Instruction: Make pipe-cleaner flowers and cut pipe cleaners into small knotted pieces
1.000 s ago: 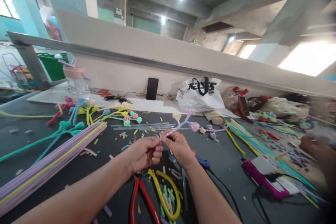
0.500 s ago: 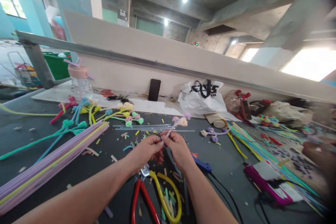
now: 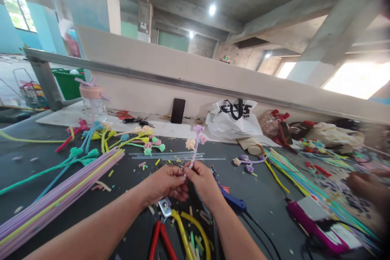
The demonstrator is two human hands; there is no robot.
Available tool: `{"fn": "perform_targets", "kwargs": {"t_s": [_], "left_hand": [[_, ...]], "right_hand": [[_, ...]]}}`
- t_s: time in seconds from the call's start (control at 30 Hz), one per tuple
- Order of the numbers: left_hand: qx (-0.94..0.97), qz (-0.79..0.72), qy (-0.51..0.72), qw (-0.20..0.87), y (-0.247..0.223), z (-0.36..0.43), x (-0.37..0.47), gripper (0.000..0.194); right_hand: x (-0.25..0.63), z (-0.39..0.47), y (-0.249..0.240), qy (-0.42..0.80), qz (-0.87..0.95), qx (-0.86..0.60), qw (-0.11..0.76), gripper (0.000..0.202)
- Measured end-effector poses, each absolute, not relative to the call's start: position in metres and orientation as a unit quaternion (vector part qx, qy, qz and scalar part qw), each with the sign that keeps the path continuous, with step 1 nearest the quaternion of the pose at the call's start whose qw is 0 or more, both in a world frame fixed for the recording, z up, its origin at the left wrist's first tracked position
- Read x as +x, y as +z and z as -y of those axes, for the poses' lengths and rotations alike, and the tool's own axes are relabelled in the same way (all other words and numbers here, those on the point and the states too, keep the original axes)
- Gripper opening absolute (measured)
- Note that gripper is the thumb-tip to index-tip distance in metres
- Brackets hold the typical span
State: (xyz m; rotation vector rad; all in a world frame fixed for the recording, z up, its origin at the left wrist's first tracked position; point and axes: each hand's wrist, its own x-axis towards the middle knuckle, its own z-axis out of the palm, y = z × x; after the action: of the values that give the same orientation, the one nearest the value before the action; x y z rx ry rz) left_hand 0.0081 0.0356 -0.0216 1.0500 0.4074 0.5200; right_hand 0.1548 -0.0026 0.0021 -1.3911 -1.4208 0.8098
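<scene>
Near the middle of the view, a fuzzy flower sprig (image 3: 195, 149) with purple, pink and cream heads stands upright, its twisted stem pinched between my two hands. My left hand (image 3: 170, 182) closes its thumb and fingertips on the lower stem. Just beside it, my right hand (image 3: 199, 176) grips the same stem between thumb and forefinger. Below my hands lie red-handled pliers (image 3: 165, 208) and a yellow-handled tool (image 3: 183, 231). A blue tool with a cord (image 3: 234, 201) lies right of my right wrist.
Pipe-cleaner bundles lie at left (image 3: 61, 199) and right (image 3: 304, 178). Finished flower stems (image 3: 248, 161), a phone (image 3: 178, 110), a white bag (image 3: 233, 120) and a magenta tool (image 3: 317, 225) surround the work. Another person's hand (image 3: 365, 185) is at far right.
The sprig has turned from leaning right to nearly upright, its heads now spread apart. Both hands sit slightly lower in the view and still hold the stem.
</scene>
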Motion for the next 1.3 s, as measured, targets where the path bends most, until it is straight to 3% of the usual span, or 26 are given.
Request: {"fn": "perform_targets", "kwargs": {"t_s": [0.43,0.73,1.1,1.3], "left_hand": [[0.498,-0.184,0.185,0.827,-0.012,-0.040,0.000,0.025],[0.505,-0.216,0.211,0.809,-0.012,-0.036,0.004,0.030],[0.494,-0.259,0.203,0.804,-0.008,-0.034,0.006,0.022],[0.508,-0.280,0.438,0.687,0.000,-0.053,0.002,0.027]], "right_hand": [[0.156,0.002,-0.004,0.317,0.603,-0.572,0.457,0.017],[0.155,0.001,-0.008,0.292,0.624,-0.564,0.455,0.018],[0.152,0.003,-0.007,0.322,0.605,-0.554,0.473,0.019],[0.149,0.004,-0.005,0.308,0.641,-0.543,0.446,0.020]]}}
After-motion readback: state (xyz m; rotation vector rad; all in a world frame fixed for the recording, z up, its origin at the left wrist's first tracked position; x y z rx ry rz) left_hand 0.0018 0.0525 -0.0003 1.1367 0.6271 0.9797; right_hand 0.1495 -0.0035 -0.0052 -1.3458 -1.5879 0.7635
